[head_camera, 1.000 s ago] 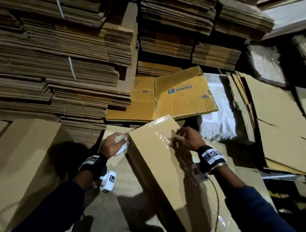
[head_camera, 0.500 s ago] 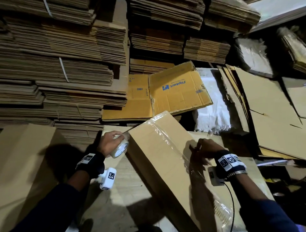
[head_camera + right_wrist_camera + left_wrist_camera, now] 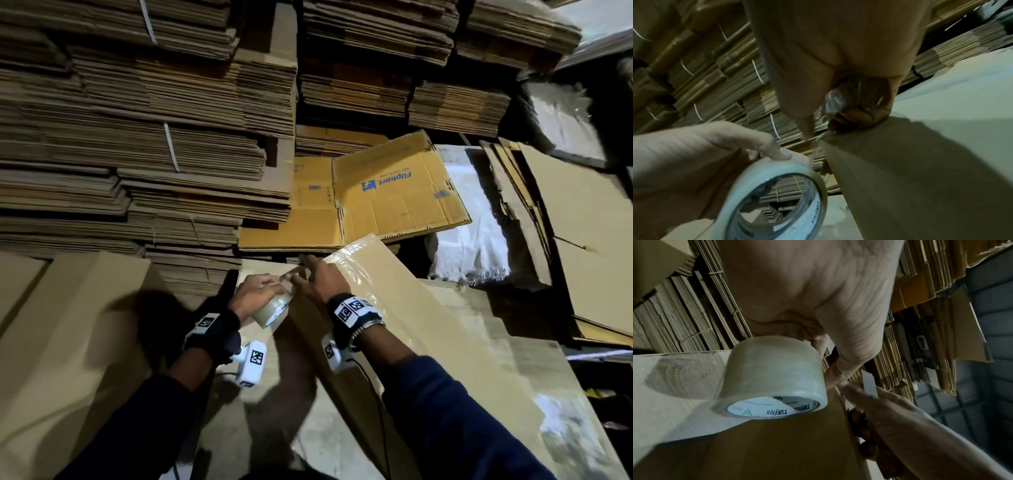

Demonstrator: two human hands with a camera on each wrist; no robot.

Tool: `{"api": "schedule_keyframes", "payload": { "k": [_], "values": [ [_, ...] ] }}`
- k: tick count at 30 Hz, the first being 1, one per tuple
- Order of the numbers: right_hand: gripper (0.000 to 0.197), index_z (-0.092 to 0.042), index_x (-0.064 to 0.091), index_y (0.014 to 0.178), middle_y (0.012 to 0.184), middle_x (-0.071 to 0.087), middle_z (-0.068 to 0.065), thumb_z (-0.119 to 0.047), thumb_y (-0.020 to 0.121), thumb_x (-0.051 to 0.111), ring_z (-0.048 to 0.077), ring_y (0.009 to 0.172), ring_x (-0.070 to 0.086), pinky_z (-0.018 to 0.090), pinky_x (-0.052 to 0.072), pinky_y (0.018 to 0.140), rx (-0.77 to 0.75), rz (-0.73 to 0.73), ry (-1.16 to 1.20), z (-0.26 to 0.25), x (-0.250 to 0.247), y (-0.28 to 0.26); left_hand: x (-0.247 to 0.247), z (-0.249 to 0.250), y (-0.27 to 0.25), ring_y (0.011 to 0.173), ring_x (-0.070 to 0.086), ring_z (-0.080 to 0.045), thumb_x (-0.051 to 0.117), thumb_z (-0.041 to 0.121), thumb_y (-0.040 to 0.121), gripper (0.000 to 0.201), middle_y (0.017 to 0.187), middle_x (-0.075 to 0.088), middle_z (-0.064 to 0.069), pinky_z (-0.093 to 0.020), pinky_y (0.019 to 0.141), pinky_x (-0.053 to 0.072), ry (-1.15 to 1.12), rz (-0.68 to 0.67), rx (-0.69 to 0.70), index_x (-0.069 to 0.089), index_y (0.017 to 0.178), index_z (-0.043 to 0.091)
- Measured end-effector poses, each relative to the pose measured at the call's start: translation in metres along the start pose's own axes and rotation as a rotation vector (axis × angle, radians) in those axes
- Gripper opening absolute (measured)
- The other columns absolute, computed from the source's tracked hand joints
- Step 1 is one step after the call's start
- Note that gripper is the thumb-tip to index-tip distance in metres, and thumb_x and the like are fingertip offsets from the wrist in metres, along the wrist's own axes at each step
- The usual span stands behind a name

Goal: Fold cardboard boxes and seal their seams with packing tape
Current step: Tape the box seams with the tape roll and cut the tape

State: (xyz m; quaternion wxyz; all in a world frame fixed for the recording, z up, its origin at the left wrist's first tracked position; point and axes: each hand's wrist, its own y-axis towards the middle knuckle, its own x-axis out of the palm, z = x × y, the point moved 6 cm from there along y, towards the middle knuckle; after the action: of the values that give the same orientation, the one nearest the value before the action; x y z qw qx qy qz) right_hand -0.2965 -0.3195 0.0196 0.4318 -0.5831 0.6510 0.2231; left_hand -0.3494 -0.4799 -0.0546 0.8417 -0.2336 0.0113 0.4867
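Left hand (image 3: 255,291) grips the tape roll (image 3: 272,310), fingers curled over its rim. Just right of it, right hand (image 3: 320,282) pinches the clear tape strip (image 3: 833,101) against the box (image 3: 411,325) edge. Beyond both hands: a flattened yellow carton (image 3: 394,192), then stacked flat cardboard (image 3: 137,137).

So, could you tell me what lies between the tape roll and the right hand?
A short stretch of clear tape runs from the tape roll to the right hand at the box corner, seen best in the right wrist view.
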Motion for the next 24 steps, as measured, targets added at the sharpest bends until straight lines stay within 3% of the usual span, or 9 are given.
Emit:
{"api": "schedule_keyframes", "payload": {
  "k": [3,6,8,11,15,18,21,22,24],
  "values": [
    [0.05,-0.026,0.056,0.143,0.113,0.074,0.012,-0.045,0.098,0.066,0.035,0.102,0.07,0.042,0.058,0.088,0.042,0.043,-0.059,0.006,0.002,0.005,-0.001,-0.01,0.009,0.093,0.068,-0.017,0.075,0.016,0.094,0.037,0.124,0.071,-0.008,-0.019,0.057,0.049,0.059,0.004,-0.016,0.071,0.13,0.012],
    [0.037,-0.018,0.065,0.129,0.112,0.074,0.015,-0.04,0.099,0.065,0.036,0.099,0.07,0.044,0.059,0.085,0.047,0.053,-0.109,0.005,0.003,0.008,-0.01,-0.024,0.015,0.121,0.065,-0.025,0.074,0.03,0.095,0.046,0.138,0.066,-0.008,-0.028,0.094,0.052,0.303,0.027,-0.051,0.067,0.137,0.014],
    [0.034,-0.014,0.067,0.123,0.112,0.074,0.016,-0.037,0.099,0.066,0.037,0.099,0.07,0.042,0.058,0.084,0.041,0.05,-0.098,0.004,0.002,0.009,-0.014,-0.039,0.018,0.125,0.064,-0.025,0.074,0.039,0.094,0.047,0.14,0.067,-0.007,-0.033,0.105,0.051,0.352,0.038,-0.078,0.069,0.134,0.015],
    [0.036,-0.01,0.067,0.124,0.108,0.074,0.02,-0.035,0.099,0.068,0.038,0.098,0.069,0.038,0.053,0.08,0.032,0.036,-0.052,0.006,0.0,0.011,-0.015,-0.038,0.016,0.118,0.067,-0.023,0.075,0.032,0.095,0.039,0.133,0.069,-0.004,-0.031,0.101,0.053,0.34,0.004,-0.064,0.072,0.129,0.013],
    [0.04,-0.01,0.06,0.13,0.115,0.072,0.016,-0.027,0.095,0.07,0.036,0.104,0.068,0.034,0.051,0.084,0.109,-0.018,0.028,0.007,-0.003,0.008,-0.015,-0.027,0.014,0.086,0.065,-0.02,0.076,0.018,0.094,0.008,0.088,0.073,0.0,-0.021,0.064,0.046,0.201,-0.002,-0.026,0.078,0.099,0.012],
    [0.037,-0.015,0.059,0.126,0.114,0.07,0.009,-0.022,0.091,0.066,0.028,0.099,0.068,0.035,0.057,0.082,0.222,-0.063,0.234,0.013,-0.012,0.003,-0.017,-0.03,0.013,0.077,0.067,-0.021,0.08,0.022,0.091,0.009,0.086,0.075,-0.004,-0.026,0.067,0.048,0.103,0.01,-0.046,0.079,0.092,0.013],
    [0.016,-0.011,0.059,0.108,0.094,0.066,0.009,-0.007,0.093,0.057,0.019,0.072,0.06,0.027,0.044,0.051,0.277,-0.229,0.489,0.009,-0.01,-0.018,-0.015,-0.028,0.011,0.072,0.066,-0.017,0.081,0.022,0.091,0.014,0.084,0.073,-0.001,-0.025,0.065,0.048,0.038,0.01,-0.039,0.078,0.097,0.011],
    [0.016,-0.008,0.057,0.109,0.096,0.066,0.011,-0.006,0.093,0.058,0.02,0.073,0.061,0.026,0.043,0.049,0.268,-0.281,0.522,0.006,-0.007,-0.027,-0.015,-0.028,0.011,0.072,0.066,-0.017,0.081,0.021,0.091,0.012,0.082,0.072,-0.001,-0.025,0.064,0.048,0.025,0.011,-0.037,0.078,0.096,0.011],
    [0.037,-0.006,0.05,0.12,0.11,0.068,0.013,-0.016,0.088,0.066,0.027,0.093,0.069,0.035,0.055,0.062,0.207,-0.326,0.438,0.002,-0.002,-0.037,-0.014,-0.027,0.012,0.074,0.065,-0.021,0.081,0.021,0.09,0.012,0.083,0.073,-0.004,-0.028,0.067,0.048,0.021,0.003,-0.038,0.077,0.093,0.01]
  ]
}}
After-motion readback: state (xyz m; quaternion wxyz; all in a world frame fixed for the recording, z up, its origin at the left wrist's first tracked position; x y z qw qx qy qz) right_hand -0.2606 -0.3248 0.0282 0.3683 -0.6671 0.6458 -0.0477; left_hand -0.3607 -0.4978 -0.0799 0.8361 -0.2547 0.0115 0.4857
